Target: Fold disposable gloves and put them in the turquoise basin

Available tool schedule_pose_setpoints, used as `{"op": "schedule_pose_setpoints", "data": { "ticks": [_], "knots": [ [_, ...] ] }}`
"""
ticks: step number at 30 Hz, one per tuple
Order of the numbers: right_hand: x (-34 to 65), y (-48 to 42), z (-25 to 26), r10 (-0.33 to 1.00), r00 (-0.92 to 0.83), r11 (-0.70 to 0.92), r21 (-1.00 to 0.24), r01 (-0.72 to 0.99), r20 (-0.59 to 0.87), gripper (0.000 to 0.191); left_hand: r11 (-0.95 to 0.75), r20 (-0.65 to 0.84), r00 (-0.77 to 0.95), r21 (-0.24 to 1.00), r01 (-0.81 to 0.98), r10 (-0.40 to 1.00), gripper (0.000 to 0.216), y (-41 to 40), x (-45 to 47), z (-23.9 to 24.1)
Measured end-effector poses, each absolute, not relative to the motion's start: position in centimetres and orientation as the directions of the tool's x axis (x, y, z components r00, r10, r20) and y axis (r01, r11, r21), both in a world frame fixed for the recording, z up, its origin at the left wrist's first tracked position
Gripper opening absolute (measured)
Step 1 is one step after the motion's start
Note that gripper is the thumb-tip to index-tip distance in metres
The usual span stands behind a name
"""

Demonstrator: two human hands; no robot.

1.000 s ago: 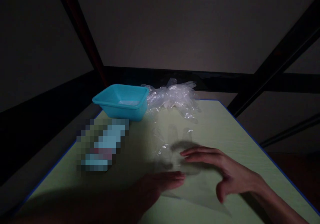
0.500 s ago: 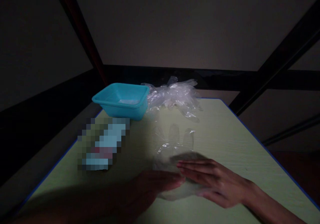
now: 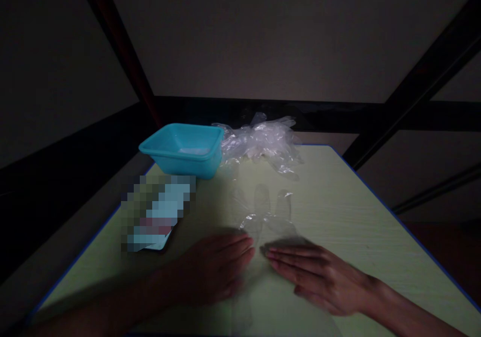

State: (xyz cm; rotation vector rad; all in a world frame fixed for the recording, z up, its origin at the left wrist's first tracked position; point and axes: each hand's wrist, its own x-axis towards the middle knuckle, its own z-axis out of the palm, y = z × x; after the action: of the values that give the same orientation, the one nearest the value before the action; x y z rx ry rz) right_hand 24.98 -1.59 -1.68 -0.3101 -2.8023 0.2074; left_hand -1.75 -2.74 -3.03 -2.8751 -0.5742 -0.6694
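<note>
A clear plastic disposable glove lies spread on the table, its fingers pointing away from me. My left hand rests on the left side of the glove, palm down with the fingers stretched out. On the other side, my right hand lies flat with its fingers extended, touching the glove. The fingertips of both hands face each other with a small gap between them. Neither hand grips anything. The near end of the glove is faint and partly covered by my hands.
A heap of crumpled clear plastic gloves sits at the table's far edge. Left of it stands a blue plastic basin with something pale inside. A flat, blurred-out object lies at the left. The pale table has a blue edge.
My left hand has moved left and a little away from me, apart from the right hand. The right hand stays nearly in place, and the glove lies flatter.
</note>
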Motion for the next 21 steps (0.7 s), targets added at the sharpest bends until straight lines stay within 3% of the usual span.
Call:
{"op": "schedule_pose_setpoints", "data": {
  "ticks": [7,14,21],
  "knots": [
    [25.6,-2.6,-1.7,0.211,-0.915,0.974,0.006,0.226,0.344,0.037,-0.884,0.547,0.763,-0.084,0.46,0.345,0.019,-3.0,-1.3,-3.3],
    [26.7,-4.0,-1.7,0.303,-0.851,0.895,0.179,0.409,0.428,0.029,-0.887,0.575,0.753,-0.095,0.451,0.321,0.017,-3.0,-1.1,-3.5],
    [26.8,-4.6,-1.7,0.41,-0.825,0.823,0.23,0.519,0.39,0.043,-0.898,0.58,0.749,-0.066,0.434,0.32,0.021,-3.0,-1.1,-3.4]
  ]
}}
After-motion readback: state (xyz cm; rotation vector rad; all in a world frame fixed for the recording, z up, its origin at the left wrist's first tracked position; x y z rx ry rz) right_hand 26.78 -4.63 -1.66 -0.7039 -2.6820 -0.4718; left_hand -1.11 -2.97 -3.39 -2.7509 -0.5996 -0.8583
